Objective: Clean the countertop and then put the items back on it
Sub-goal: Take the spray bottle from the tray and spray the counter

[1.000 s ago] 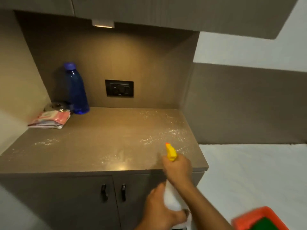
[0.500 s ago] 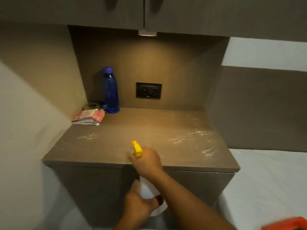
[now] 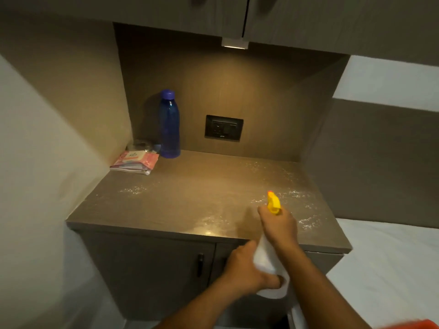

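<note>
A white spray bottle (image 3: 266, 257) with a yellow nozzle (image 3: 273, 202) points at the brown countertop (image 3: 190, 200). My right hand (image 3: 280, 226) grips its neck at the trigger, and my left hand (image 3: 247, 269) holds its base. Spray droplets speckle the counter's right side and a patch at the left. A blue water bottle (image 3: 169, 125) stands upright at the back left. A pink wipes pack (image 3: 135, 160) lies in the back left corner, with a small glass item (image 3: 140, 145) behind it.
A black wall socket (image 3: 223, 128) sits in the back panel. Upper cabinets with a small light (image 3: 234, 43) hang overhead. Below the counter are cabinet doors with dark handles (image 3: 200, 264). A white bed surface (image 3: 392, 269) lies to the right, an orange object (image 3: 413, 325) at the bottom right.
The view has swung back and forth while both hands stay on the spray bottle. The nozzle now sits over the right part of the counter. The counter items have not moved.
</note>
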